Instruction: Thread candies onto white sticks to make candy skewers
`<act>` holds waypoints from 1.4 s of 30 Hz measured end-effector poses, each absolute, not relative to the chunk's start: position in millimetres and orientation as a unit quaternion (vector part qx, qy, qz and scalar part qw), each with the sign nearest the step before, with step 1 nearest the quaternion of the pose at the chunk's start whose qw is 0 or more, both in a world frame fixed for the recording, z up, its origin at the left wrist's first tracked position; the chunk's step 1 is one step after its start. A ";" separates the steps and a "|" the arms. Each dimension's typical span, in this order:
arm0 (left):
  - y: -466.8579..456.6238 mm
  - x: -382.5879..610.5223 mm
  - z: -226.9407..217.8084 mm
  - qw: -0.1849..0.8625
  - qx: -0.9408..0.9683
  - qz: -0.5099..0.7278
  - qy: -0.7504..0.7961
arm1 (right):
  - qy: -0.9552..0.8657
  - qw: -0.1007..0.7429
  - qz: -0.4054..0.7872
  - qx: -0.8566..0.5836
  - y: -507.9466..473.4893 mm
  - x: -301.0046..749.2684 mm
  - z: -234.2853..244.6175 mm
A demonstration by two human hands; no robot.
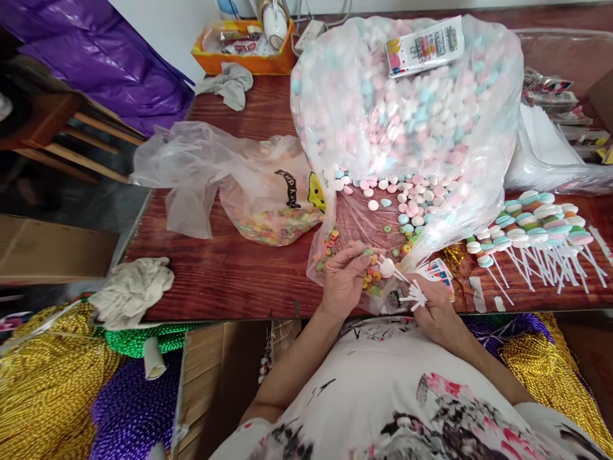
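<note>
My left hand [343, 281] is closed in a pinch at the front of the open bag, with a small green candy ring [367, 252] at its fingertips. Just right of it, a round white candy [386, 268] sits on the end of a thin white stick. That stick runs back to my right hand [435, 305], which is wrapped round a bunch of white sticks [414, 295], their ends fanned out. Below both hands, colourful candy rings [372, 281] lie on the clear plastic. Pastel candies [416, 198] spill from the large clear bag [498, 83] behind.
Finished-looking candy skewers [531, 223] are piled at the right, sticks toward me. A tied bag of candy rings [272, 223] lies left. Farther back are an orange box [244, 64] and a clear tray of white sticks [541, 147]. A crumpled cloth [134, 287] hangs at the left edge.
</note>
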State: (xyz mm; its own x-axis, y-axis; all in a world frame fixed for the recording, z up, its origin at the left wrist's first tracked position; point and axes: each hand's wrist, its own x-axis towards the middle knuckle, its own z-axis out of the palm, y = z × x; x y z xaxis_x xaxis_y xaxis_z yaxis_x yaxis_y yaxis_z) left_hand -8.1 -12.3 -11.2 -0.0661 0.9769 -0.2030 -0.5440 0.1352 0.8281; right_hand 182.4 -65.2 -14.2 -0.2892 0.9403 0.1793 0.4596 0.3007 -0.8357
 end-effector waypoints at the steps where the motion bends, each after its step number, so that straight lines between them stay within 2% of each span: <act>1: -12.7 -7.2 -11.6 0.635 0.249 0.603 0.414 | -0.721 0.365 0.347 -0.476 -64.6 181.9 -14.0; 7: -12.2 -2.7 -10.0 0.647 0.250 0.597 0.402 | -0.722 0.372 0.372 -0.449 -62.4 180.1 -12.7; 20: -18.1 -3.5 -14.1 0.573 0.363 0.608 0.413 | -0.740 0.344 0.360 -0.452 -61.9 182.1 -16.4; 26: -17.4 -1.0 -10.9 0.628 0.294 0.603 0.394 | -0.718 0.400 0.370 -0.432 -65.5 180.8 -20.0; 33: -14.8 4.5 -4.7 0.700 0.172 0.601 0.345 | -0.726 0.396 0.385 -0.411 -66.7 179.8 -19.6; 42: -12.8 -2.0 -4.7 0.730 0.206 0.550 0.350 | -0.733 0.411 0.363 -0.402 -68.8 181.2 -27.0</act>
